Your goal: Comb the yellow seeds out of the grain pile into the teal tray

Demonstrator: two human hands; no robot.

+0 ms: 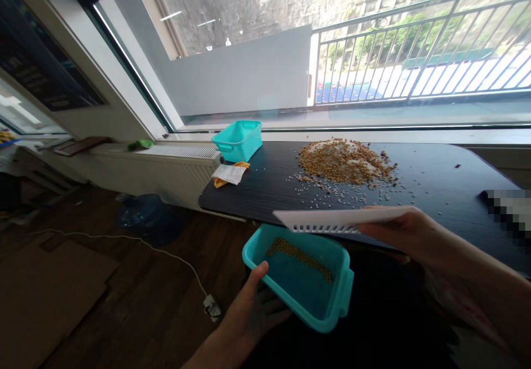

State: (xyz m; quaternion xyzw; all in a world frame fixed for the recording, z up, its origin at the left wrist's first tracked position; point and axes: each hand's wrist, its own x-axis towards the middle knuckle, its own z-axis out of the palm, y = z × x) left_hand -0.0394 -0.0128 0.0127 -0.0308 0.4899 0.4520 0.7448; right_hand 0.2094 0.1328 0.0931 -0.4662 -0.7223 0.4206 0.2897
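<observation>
A turquoise plastic bin (305, 302) is gripped at its near left side by my left hand (257, 302), the thumb over the rim. It sits just below the table edge, with a band of small yellow beans (298, 254) along its far inside. My right hand (398, 228) is closed on a flat white plastic piece with a row of slots (323, 219), held nearly level over the bin's far rim and the table edge. Beyond it on the dark table (265, 189) lies a pile of yellow beans mixed with white grains (346, 161); loose white grains (336, 192) lie scattered in front.
A second turquoise bin (239, 141) stands at the table's far left corner, near a white paper on an orange cloth (230, 174). Left are a radiator (186, 178), a blue water bottle (149, 217) and a cable with a socket block (212, 307). A window runs behind.
</observation>
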